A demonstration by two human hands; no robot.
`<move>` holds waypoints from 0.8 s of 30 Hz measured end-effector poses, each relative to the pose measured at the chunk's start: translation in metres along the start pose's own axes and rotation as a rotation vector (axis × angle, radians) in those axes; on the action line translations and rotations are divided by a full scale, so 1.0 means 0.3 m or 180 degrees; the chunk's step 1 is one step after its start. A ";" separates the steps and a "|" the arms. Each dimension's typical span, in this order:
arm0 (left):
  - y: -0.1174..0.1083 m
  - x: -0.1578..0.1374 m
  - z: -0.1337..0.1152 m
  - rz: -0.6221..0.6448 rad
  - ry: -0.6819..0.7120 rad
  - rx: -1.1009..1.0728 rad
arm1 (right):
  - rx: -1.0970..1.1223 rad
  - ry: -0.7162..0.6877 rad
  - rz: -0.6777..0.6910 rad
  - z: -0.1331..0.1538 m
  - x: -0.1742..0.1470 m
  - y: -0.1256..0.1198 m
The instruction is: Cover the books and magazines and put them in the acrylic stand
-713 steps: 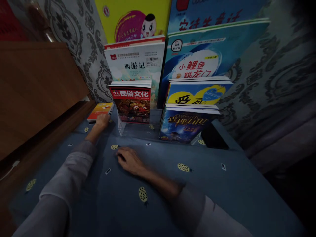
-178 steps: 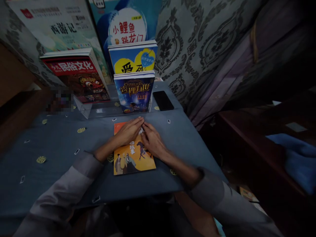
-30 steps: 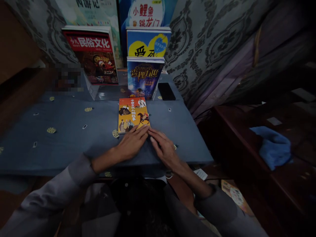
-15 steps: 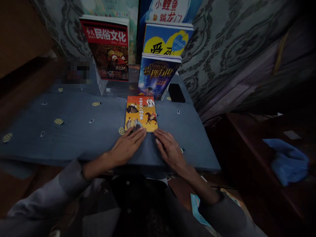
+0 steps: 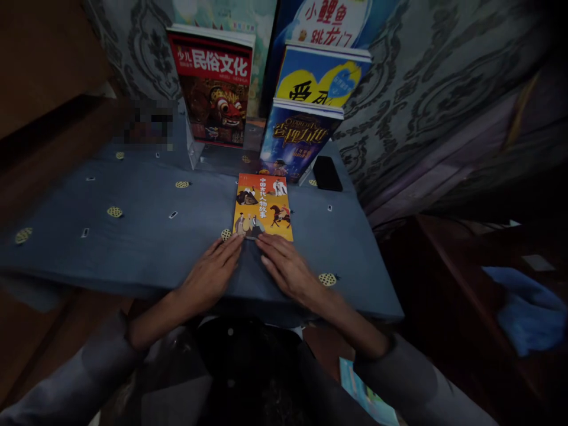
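An orange and yellow book with drawn figures on its cover lies closed on the blue tablecloth. My left hand is at its near left corner, fingers stretched out, fingertips by the edge. My right hand lies flat just to the right, with its fingertips at the near edge of the cover. Neither hand grips the book. Right behind it, a dark blue book stands upright in a clear stand. To the left of that, a red book is propped in the same manner.
Behind the dark blue book stand a yellow and blue book and a taller blue book. A black phone lies at the table's right side. On a brown surface to the right is a blue cloth. A patterned curtain hangs behind.
Both hands have shifted left along the book's near edge; the right one has moved from the near right corner toward the middle. The view has turned slightly left.
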State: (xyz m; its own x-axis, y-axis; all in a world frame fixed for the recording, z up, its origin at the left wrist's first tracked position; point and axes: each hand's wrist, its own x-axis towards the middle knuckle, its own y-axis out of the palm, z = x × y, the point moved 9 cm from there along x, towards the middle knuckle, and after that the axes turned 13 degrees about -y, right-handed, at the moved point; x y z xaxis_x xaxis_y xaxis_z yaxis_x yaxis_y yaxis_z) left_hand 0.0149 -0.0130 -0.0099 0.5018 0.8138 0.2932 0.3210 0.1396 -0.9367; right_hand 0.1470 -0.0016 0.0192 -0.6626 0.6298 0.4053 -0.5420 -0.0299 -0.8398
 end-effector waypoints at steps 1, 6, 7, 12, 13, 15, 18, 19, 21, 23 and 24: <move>-0.002 -0.001 0.001 -0.0059 -0.0029 -0.0034 | 0.0059 -0.0065 0.0077 0.009 0.019 0.012; -0.016 -0.006 -0.003 -0.0325 -0.0024 -0.0085 | 0.0382 -0.0287 0.0391 0.029 0.122 0.057; -0.018 -0.005 -0.004 -0.0333 -0.0026 -0.0116 | 0.0405 -0.0311 0.0459 0.024 0.143 0.065; -0.031 -0.001 -0.019 -0.0394 -0.0031 -0.0091 | 0.0434 -0.0397 0.0760 -0.059 0.243 0.101; -0.034 -0.002 -0.022 -0.0426 -0.0019 -0.0061 | 0.0435 -0.0429 0.0791 -0.083 0.262 0.106; -0.033 -0.003 -0.023 -0.0460 -0.0030 -0.0035 | 0.0411 -0.0489 0.0801 -0.139 0.301 0.114; -0.015 -0.004 -0.016 -0.0395 -0.0084 -0.0042 | 0.0330 -0.0503 0.0729 -0.237 0.363 0.122; -0.008 -0.004 -0.014 -0.0379 -0.0098 -0.0029 | 0.0301 -0.0484 0.0699 -0.271 0.383 0.124; -0.001 -0.003 -0.011 -0.0391 -0.0114 0.0001 | 0.0250 -0.0419 0.0624 -0.335 0.422 0.125; -0.007 0.000 -0.010 -0.0452 -0.0120 -0.0012 | 0.0191 -0.0328 0.0533 -0.390 0.452 0.119; -0.013 0.002 -0.008 -0.0468 -0.0131 -0.0040 | 0.0156 -0.0274 0.0494 -0.412 0.461 0.114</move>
State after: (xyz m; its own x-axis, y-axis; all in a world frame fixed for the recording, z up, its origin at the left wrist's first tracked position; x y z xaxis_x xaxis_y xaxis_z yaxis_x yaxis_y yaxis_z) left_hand 0.0160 -0.0143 -0.0056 0.4153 0.8076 0.4186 0.3988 0.2520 -0.8817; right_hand 0.1006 0.1806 0.0019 -0.7809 0.5460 0.3035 -0.4531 -0.1607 -0.8768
